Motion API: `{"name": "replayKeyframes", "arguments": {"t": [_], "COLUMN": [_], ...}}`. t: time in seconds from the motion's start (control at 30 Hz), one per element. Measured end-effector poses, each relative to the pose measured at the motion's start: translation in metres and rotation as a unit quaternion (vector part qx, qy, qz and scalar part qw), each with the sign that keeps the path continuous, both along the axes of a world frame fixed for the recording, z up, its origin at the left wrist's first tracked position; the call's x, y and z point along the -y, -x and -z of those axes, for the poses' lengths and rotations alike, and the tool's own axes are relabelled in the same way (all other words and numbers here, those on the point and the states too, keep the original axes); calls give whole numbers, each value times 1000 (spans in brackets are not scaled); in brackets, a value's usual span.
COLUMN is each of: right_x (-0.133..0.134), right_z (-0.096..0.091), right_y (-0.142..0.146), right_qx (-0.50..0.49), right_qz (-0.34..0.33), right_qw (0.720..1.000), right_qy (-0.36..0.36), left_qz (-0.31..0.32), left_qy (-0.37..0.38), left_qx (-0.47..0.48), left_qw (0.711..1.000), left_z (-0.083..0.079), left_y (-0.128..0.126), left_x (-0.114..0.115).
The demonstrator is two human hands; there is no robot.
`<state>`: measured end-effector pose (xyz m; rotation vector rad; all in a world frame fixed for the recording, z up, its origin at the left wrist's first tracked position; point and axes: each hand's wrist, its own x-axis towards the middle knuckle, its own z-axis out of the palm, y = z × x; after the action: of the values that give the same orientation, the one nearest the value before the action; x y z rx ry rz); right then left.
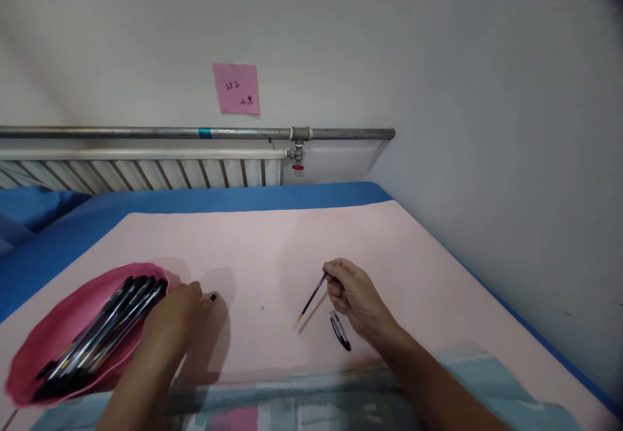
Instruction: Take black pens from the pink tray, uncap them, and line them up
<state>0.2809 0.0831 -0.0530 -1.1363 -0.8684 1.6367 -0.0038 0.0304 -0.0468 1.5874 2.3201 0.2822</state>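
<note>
My right hand (354,296) pinches the upper end of a thin black pen refill (312,298), whose yellow tip points down to the pink sheet (272,243). A black pen part with a clip (339,330) lies on the sheet just below that hand. My left hand (171,330) rests on the sheet with its fingers curled over a small black piece (213,297) that pokes out at the fingertips. Right beside this hand, on the left, a pink tray (43,346) holds several black pens (104,330).
The pink sheet covers a blue surface (185,200) against a white wall. Behind run a radiator (146,172), a metal pipe (195,133) with a red valve (298,167), and a pink sticky note (235,88). Patterned cloth (292,405) lies at the near edge.
</note>
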Motion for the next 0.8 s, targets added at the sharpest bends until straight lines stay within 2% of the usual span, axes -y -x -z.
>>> {"name": "replayKeyframes", "arguments": {"t": [0.1, 0.17, 0.23, 0.33, 0.4, 0.47, 0.57, 0.7, 0.8], "right_x": [5, 9, 13, 20, 23, 24, 24, 22, 22], "right_z": [-2, -2, -1, 2, 4, 5, 4, 2, 2], "right_y": [6, 11, 18, 26, 29, 31, 31, 28, 27], "right_qx": [12, 21, 25, 24, 16, 9, 14, 45, 66], "right_qz": [-19, -40, -64, -99, -119, -131, -138, -142, -146], "right_qw": [1000, 999, 998, 994, 992, 990, 990, 988, 986], "right_qy": [4, 7, 15, 28, 36, 39, 36, 47, 52], "left_qz": [-16, 18, 106, 198, 208, 213, 199, 133, 90], "left_qy": [-18, -40, -42, -16, -19, -17, 7, 74, 101], "left_qx": [-63, 22, 191, 292, 298, 287, 240, 39, -14], "left_qw": [998, 999, 975, 935, 932, 934, 950, 988, 991], "left_z": [-12, -18, -18, -11, -7, -6, -10, -12, -7], "left_y": [-19, -40, -67, -101, -112, -113, -96, -61, -41], "left_x": [-2, -1, 3, 12, 16, 17, 13, 4, 2]}}
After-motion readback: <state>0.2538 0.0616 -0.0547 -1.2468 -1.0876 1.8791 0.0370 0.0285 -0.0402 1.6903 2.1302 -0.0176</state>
